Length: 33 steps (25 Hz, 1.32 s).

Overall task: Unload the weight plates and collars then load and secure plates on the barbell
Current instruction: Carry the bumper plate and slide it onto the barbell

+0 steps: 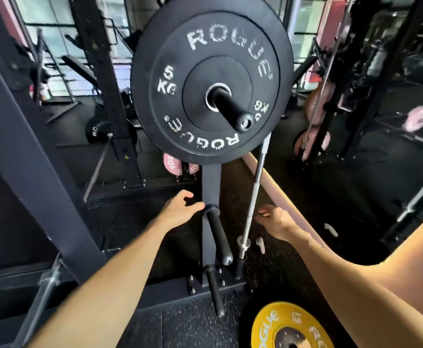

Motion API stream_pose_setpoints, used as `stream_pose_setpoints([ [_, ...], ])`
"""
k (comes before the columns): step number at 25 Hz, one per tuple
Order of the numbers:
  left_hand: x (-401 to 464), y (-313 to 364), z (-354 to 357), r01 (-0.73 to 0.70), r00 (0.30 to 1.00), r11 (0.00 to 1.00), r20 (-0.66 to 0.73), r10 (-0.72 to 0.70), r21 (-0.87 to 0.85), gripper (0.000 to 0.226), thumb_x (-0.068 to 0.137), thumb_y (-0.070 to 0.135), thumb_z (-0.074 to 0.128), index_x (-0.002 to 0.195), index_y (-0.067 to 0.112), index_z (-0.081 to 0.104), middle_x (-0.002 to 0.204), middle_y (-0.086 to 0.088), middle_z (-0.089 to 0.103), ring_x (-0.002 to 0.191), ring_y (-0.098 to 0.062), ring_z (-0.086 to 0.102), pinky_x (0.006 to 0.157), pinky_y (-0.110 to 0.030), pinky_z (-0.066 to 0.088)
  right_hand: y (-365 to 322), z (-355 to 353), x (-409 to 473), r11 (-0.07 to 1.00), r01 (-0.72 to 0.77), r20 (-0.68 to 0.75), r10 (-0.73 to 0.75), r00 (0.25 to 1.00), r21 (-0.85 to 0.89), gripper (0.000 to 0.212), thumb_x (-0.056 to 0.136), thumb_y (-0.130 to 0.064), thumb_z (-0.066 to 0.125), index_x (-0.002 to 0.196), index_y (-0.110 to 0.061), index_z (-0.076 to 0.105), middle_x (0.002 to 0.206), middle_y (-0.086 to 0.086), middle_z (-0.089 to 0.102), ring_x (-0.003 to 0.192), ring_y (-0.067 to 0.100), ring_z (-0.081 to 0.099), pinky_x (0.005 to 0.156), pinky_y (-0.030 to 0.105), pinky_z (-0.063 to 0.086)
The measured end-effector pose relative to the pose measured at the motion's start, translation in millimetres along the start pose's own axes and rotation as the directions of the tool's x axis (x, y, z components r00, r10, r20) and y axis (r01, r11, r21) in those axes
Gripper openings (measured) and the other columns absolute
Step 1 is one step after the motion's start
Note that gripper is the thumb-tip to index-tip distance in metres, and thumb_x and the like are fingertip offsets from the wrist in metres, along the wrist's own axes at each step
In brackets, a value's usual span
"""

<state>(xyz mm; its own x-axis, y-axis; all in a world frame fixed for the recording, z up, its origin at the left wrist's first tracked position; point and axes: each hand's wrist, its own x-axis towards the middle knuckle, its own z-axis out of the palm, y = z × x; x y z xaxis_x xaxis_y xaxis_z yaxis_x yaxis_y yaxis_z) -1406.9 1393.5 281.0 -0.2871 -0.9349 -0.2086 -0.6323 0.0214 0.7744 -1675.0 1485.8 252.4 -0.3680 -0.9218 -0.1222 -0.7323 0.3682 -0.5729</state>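
Neither grip holds anything: the left hand has loosely parted fingers, its tips just reaching the base of the empty middle peg on the storage post, and the right hand hangs loosely curled on the far side of that peg. Between them a bare silver bar leans upright, close to the right hand and likely in the way of a reach across. Below, nearer the person, a yellow plate lies on the floor. Above both hands, a black plate sits stored on the top peg, probably the next to lift.
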Motion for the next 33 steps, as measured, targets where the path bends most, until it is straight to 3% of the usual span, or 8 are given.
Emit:
stream_pose_setpoints([
  [4,17,62,-65,-0.137,0.972,0.988,-0.203,0.119,-0.078,0.053,0.089,0.047,0.066,0.135,0.027,0.049,0.116,0.004,0.062,0.108,-0.016,0.053,0.093,-0.030,0.040,-52,-69,47,0.986,0.163,-0.174,-0.158,0.972,0.019,0.034,0.090,-0.032,0.062,0.121,-0.018,0.066,0.122,0.007,0.067,0.114,0.026,0.062,0.095,0.032,0.047],
  [8,32,109,-127,-0.217,0.896,0.975,-0.403,0.185,-0.036,0.061,0.080,0.065,0.065,0.131,0.033,0.051,0.117,0.001,0.061,0.105,-0.017,0.059,0.086,-0.033,0.044,-102,-142,82,0.943,0.333,-0.321,-0.309,0.895,0.021,0.040,0.091,-0.037,0.063,0.124,-0.016,0.064,0.125,0.007,0.067,0.117,0.027,0.061,0.095,0.033,0.045],
  [13,31,171,-193,-0.316,0.733,0.945,-0.610,0.302,0.088,0.066,0.076,0.069,0.068,0.126,0.029,0.053,0.109,0.002,0.063,0.102,-0.017,0.058,0.079,-0.031,0.040,-153,-233,116,0.878,0.478,-0.438,-0.415,0.798,0.039,0.059,0.089,-0.047,0.063,0.135,-0.011,0.054,0.134,0.012,0.059,0.123,0.028,0.056,0.105,0.037,0.042],
  [17,36,201,-226,-0.314,0.596,0.921,-0.707,0.381,0.231,0.079,0.068,0.068,0.075,0.129,0.025,0.050,0.119,-0.003,0.056,0.111,-0.019,0.053,0.090,-0.037,0.043,-172,-285,135,0.874,0.486,-0.480,-0.429,0.766,-0.005,0.086,0.078,-0.064,0.065,0.141,-0.010,0.042,0.141,0.015,0.047,0.129,0.032,0.048,0.109,0.040,0.038],
  [20,46,213,-236,-0.276,0.648,0.938,-0.679,0.344,0.212,0.100,0.061,0.066,0.082,0.141,0.022,0.040,0.138,-0.006,0.047,0.125,-0.021,0.047,0.103,-0.038,0.040,-174,-302,161,0.907,0.420,-0.461,-0.353,0.814,0.046,0.117,0.062,-0.074,0.072,0.149,-0.009,0.027,0.150,0.015,0.034,0.137,0.032,0.039,0.114,0.043,0.034],
  [23,61,222,-231,-0.271,0.737,0.957,-0.616,0.276,0.104,0.113,0.053,0.067,0.085,0.145,0.024,0.034,0.142,-0.004,0.047,0.129,-0.022,0.047,0.108,-0.042,0.041,-180,-304,188,0.865,0.435,-0.373,-0.329,0.868,0.250,0.138,0.038,-0.075,0.084,0.147,-0.014,0.027,0.144,0.003,0.046,0.129,0.022,0.048,0.110,0.041,0.040],
  [30,97,222,-213,-0.263,0.660,0.958,-0.703,0.265,0.114,0.088,0.053,0.051,0.093,0.124,0.017,0.054,0.112,0.007,0.059,0.102,-0.014,0.052,0.088,-0.030,0.045,-184,-287,231,0.783,0.520,-0.367,-0.398,0.841,0.342,0.092,0.030,-0.058,0.096,0.110,-0.022,0.066,0.097,-0.013,0.074,0.090,0.000,0.070,0.086,0.025,0.055],
  [33,99,221,-218,-0.262,0.683,0.961,-0.686,0.251,0.091,0.087,0.050,0.053,0.094,0.122,0.021,0.057,0.116,0.009,0.063,0.106,-0.014,0.058,0.092,-0.035,0.049,-191,-292,229,0.725,0.577,-0.316,-0.485,0.815,0.375,0.044,0.051,-0.031,0.096,0.086,-0.030,0.069,0.085,-0.022,0.069,0.069,-0.022,0.060,0.070,0.003,0.049],
])
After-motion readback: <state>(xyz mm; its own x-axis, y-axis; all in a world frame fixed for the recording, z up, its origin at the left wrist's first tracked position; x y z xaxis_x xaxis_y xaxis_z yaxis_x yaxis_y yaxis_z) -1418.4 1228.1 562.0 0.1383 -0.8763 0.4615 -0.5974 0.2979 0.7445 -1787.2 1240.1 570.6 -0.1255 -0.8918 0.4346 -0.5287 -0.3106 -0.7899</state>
